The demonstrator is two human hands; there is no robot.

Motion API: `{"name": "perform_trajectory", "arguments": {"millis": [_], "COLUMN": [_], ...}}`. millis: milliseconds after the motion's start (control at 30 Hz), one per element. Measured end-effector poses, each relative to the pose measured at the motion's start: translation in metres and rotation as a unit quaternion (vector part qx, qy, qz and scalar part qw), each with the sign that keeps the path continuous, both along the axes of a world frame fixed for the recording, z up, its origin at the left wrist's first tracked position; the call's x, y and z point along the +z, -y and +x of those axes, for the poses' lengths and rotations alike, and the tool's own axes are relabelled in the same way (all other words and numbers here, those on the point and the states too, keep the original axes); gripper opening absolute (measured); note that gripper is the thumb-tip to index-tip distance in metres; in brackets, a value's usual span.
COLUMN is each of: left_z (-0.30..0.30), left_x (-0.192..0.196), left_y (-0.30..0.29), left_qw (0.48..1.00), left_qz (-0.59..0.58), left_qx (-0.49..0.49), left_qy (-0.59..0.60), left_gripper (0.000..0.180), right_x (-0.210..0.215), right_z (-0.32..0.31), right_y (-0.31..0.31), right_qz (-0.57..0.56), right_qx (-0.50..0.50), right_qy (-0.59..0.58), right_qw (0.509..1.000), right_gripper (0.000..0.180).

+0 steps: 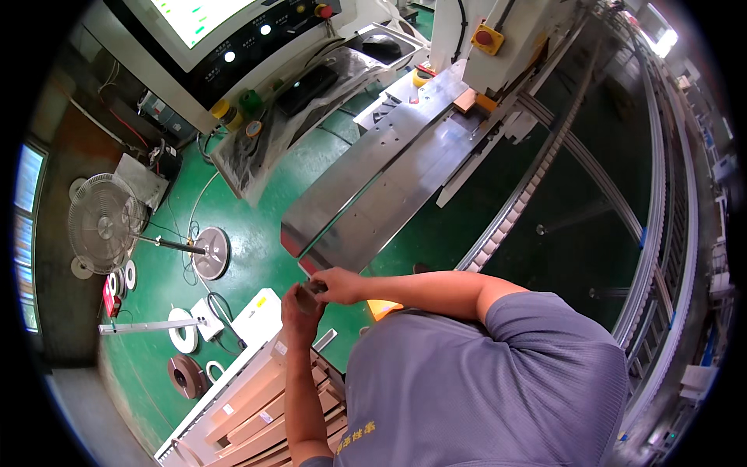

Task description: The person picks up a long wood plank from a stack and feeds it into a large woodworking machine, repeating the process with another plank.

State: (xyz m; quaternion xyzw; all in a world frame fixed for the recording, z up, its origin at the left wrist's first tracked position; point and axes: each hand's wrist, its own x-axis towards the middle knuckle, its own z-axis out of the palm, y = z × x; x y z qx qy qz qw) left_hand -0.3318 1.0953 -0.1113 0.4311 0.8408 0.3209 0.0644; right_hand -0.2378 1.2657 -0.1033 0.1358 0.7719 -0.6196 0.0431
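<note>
My left hand [299, 307] and my right hand [340, 285] meet just below the near end of a long steel machine table [373, 183]. Together they pinch a small brownish piece [313, 289]; what it is stays too small to tell. My left forearm rises from the lower edge over a stack of long wooden boards [257, 416] lying on a white cart [250, 319]. My right arm reaches in from my grey-shirted shoulder on the right.
A control panel [233, 43] with a screen and buttons stands top left. A standing fan [105, 223], tape rolls [184, 336] and cables lie on the green floor [257, 233]. A curved roller track [545, 167] runs on the right. A red stop button [485, 36] sits on the machine.
</note>
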Motion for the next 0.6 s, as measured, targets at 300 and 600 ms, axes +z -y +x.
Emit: {"name": "perform_trajectory", "arguments": {"millis": [300, 600], "left_z": [-0.015, -0.021], "left_x": [-0.046, -0.044], "left_y": [0.039, 0.042], "left_qw": [0.998, 0.997], "left_qz": [-0.040, 0.038], "left_qx": [0.026, 0.058], "left_qy": [0.032, 0.021], "left_gripper": [0.069, 0.066], "right_x": [-0.016, -0.066], "right_z": [0.013, 0.107], "right_y": [-0.090, -0.279], "right_qz": [0.134, -0.008], "right_qx": [-0.188, -0.558], "right_qy": [-0.120, -0.090], "right_qw": [0.965, 0.825], "right_gripper": [0.048, 0.042]}}
